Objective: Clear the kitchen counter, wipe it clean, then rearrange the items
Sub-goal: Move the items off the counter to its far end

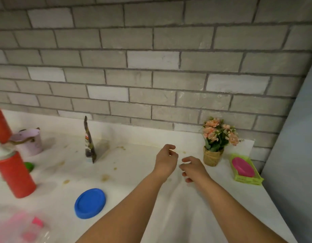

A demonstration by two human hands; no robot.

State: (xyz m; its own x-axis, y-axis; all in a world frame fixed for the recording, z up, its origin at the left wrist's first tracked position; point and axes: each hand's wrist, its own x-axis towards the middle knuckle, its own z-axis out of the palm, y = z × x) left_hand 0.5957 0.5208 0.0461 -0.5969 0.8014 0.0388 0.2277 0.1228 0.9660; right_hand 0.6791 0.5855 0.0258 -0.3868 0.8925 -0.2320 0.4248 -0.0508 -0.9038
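Note:
The white counter (134, 172) carries brown stains around its middle. My left hand (166, 159) and my right hand (194, 168) hover side by side above its right half, fingers loosely curled and apart, holding nothing. Just right of my right hand stands a pot of pink flowers (215, 142). A blue round lid (90, 203) lies flat near the front, left of my left forearm. A thin standing pouch (89, 142) is seen edge-on at the back. A red squeeze bottle (14, 172) stands at the left.
A lime basket (246, 179) holding a pink dish sits at the right end beside a grey side wall. A pale pink mug (29, 142) and a green object (29, 166) are at the left. Blurred clear packaging with pink parts (27, 227) lies front left. A brick wall backs the counter.

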